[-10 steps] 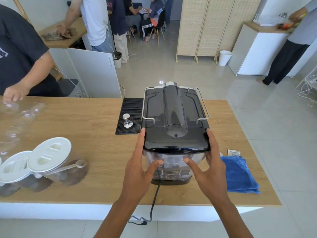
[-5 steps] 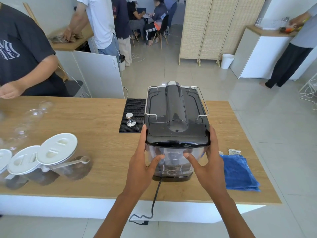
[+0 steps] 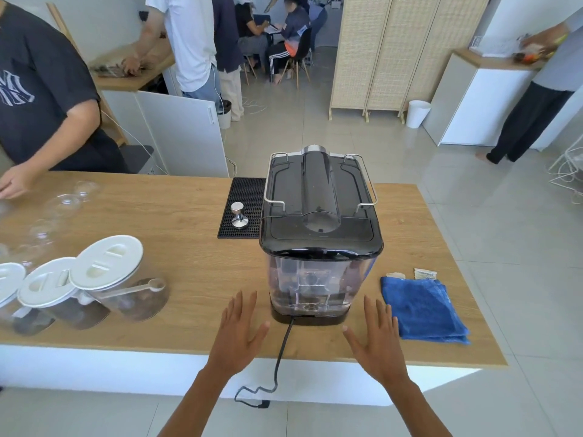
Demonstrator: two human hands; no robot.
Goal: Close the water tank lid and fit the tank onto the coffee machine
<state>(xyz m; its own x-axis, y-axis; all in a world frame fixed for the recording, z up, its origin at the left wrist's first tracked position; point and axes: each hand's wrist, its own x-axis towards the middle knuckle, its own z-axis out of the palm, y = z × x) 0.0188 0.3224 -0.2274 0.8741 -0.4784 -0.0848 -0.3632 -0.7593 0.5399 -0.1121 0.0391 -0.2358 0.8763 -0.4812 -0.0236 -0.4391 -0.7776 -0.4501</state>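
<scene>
The black coffee machine (image 3: pixel 318 197) stands on the wooden counter (image 3: pixel 189 247), its back facing me. The clear water tank (image 3: pixel 310 285) sits upright against the machine's back, with its dark lid (image 3: pixel 320 244) closed flat on top. My left hand (image 3: pixel 239 332) hovers low over the counter just left of the tank, fingers spread and holding nothing. On the tank's right my right hand (image 3: pixel 377 337) is likewise flat, apart from the tank. The machine's black power cord (image 3: pixel 280 357) runs down between my hands over the counter edge.
A metal tamper (image 3: pixel 238 216) stands on a black mat (image 3: pixel 243 209) left of the machine. Three white-lidded jars (image 3: pixel 104 279) sit front left, a folded blue cloth (image 3: pixel 422 310) front right. A person's hand (image 3: pixel 15 182) reaches over glasses (image 3: pixel 63 205) at far left.
Both hands have let go of the tank's sides and pulled back toward me. The tank stays on the machine. The view has shifted back and slightly up.
</scene>
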